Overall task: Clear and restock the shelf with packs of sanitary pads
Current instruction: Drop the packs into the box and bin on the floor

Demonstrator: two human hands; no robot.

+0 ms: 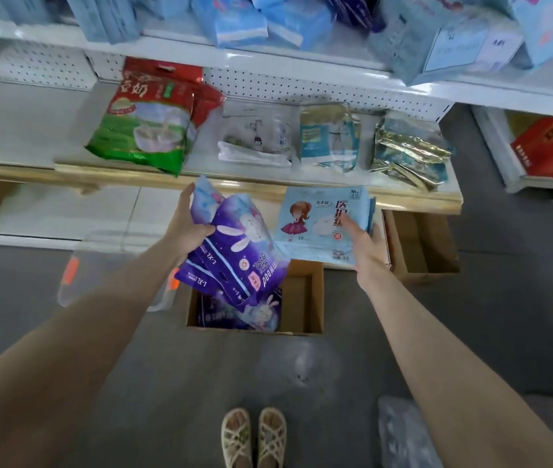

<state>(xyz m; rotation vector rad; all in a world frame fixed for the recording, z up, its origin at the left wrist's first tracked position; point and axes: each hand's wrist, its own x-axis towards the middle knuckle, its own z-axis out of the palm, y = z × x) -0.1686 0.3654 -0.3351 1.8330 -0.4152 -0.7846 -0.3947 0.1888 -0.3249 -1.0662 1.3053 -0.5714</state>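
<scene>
Two or more purple packs (234, 251) hang as a bundle from the left hand (185, 228), whose fingers and thumb clamp the upper end; the exact count is hard to tell. Their long axis runs from far upper left down toward near right, with the print upside down. The low end is over an open cardboard box (302, 298) on the floor, where boxed purple packs (244, 314) lie half hidden. The right hand (366, 246) grasps a light blue pack (319, 228) at its right edge, thumb on the face, fingers hidden behind. This pack faces the camera, print upright, before the shelf's gold lip (268, 188). Goods on the upper shelf are blurred.
</scene>
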